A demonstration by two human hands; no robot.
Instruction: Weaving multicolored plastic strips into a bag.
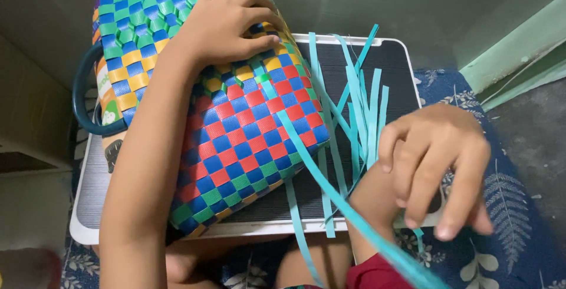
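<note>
A woven plastic basket (247,130) in blue, red, green and yellow checks lies on its side on a white-framed ribbed board (94,189). My left hand (230,21) presses flat on the basket's upper part, fingers spread, arm crossing its face. A long teal strip (330,189) runs from the basket's weave down toward the camera. My right hand (439,165) is at the right over the board's edge, fingers curled and pointing down next to that strip; whether it pinches the strip is hidden. Several loose teal strip ends (359,100) fan out beyond the basket.
A dark teal handle (82,97) curves out at the basket's left. The board rests on my lap over a blue fabric with a white leaf print (513,206). A grey wall and a pale green skirting (519,47) lie behind.
</note>
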